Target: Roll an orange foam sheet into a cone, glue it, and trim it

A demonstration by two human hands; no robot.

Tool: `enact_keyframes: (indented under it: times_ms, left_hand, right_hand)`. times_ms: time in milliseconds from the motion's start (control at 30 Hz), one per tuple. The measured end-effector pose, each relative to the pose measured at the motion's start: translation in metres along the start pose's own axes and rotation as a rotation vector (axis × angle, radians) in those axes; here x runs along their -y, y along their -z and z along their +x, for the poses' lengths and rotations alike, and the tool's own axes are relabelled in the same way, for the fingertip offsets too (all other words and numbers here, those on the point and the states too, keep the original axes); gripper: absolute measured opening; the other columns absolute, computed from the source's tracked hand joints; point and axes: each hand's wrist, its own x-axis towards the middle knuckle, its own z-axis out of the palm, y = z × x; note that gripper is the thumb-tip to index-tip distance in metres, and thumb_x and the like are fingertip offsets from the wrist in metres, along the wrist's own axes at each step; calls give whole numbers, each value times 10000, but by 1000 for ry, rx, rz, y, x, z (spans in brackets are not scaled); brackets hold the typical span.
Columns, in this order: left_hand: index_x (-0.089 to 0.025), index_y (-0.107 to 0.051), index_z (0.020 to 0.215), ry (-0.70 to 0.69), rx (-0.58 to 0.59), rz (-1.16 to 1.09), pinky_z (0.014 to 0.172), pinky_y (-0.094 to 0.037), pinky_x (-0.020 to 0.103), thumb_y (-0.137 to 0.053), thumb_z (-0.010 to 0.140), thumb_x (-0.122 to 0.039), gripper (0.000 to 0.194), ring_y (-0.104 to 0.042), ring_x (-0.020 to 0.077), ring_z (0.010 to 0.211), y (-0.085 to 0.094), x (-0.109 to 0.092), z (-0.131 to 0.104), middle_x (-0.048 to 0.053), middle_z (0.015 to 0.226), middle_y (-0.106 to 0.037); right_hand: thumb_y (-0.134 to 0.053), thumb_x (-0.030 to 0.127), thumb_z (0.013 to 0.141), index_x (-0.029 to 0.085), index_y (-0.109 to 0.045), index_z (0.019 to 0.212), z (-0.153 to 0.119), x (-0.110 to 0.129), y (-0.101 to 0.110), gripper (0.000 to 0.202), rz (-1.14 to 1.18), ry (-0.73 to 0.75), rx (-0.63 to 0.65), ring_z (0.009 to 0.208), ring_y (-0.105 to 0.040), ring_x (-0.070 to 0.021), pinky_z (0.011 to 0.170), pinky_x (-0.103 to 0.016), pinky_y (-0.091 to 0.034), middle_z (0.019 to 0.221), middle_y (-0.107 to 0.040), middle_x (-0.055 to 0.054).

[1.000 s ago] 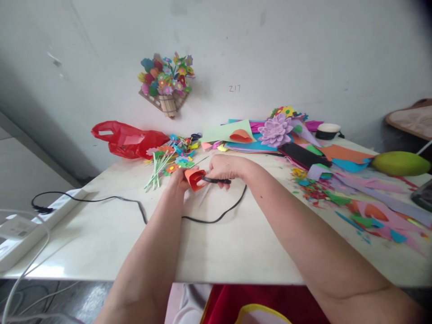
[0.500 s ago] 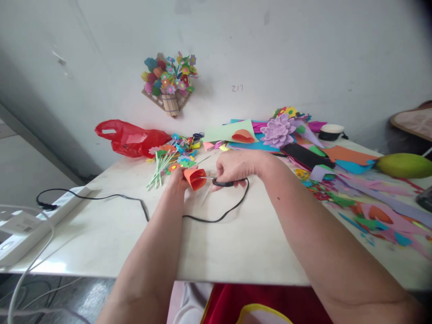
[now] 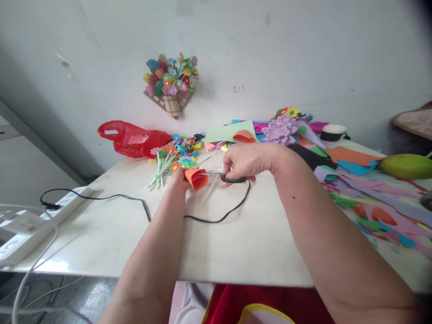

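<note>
An orange foam sheet piece (image 3: pixel 197 180), curled into a cup shape, is pinched in my left hand (image 3: pixel 180 178) above the table. My right hand (image 3: pixel 241 163) is closed around the black handles of a pair of scissors (image 3: pixel 233 178). The thin blades point left and their tips meet the upper edge of the orange piece. A whitish glue stick (image 3: pixel 209 191) appears to lie on the table below the blades, though it is blurred. Just beyond my left hand are foam flowers (image 3: pixel 186 162) and pale green stems (image 3: pixel 160 171).
A red plastic bag (image 3: pixel 132 140) sits at the back left. Coloured foam sheets (image 3: pixel 353 157), a purple flower (image 3: pixel 280 129) and scraps (image 3: pixel 381 220) cover the right side. A black cord (image 3: pixel 219 221) runs across the table to a white power strip (image 3: pixel 40 225).
My right hand and the scissors have moved slightly right, drawing the blades back from inside the orange piece to its edge. My left hand stays nearly in place.
</note>
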Motion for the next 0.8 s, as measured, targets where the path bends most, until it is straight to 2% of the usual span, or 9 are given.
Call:
enact_keyframes:
  times_ms: [133, 333, 633, 800]
  left_hand:
    - [-95, -433, 976, -58, 10, 43, 520, -527, 308, -398, 719, -21, 269, -616, 194, 527, -1, 1, 0, 80, 645, -610]
    - [-111, -443, 943, -70, -3, 58, 518, -525, 312, -390, 719, -16, 249, -624, 196, 556, -3, 2, -2, 78, 667, -609]
    - [-115, -470, 904, -46, -7, 73, 481, -513, 282, -400, 732, -25, 207, -601, 171, 515, -7, 5, -9, 74, 665, -607]
    - [-93, -504, 883, -29, 15, 101, 454, -502, 282, -390, 751, -44, 182, -587, 176, 481, -10, 7, -12, 81, 633, -603]
  right_hand:
    - [-639, 418, 654, 132, -618, 736, 5, -1, -3, 299, 11, 18, -19, 403, -491, -91, 412, -212, -378, 545, -568, -16]
    - [-616, 400, 665, 114, -610, 714, 11, 0, -7, 290, 7, 18, -5, 422, -510, -99, 420, -209, -387, 556, -578, -31]
    - [-608, 394, 665, 111, -606, 699, 20, 3, -14, 285, 30, 12, -3, 414, -527, -109, 429, -211, -404, 513, -583, -36]
    - [-621, 385, 648, 108, -604, 715, 34, -1, -22, 286, 132, 24, -4, 437, -556, -116, 430, -209, -439, 579, -618, -56]
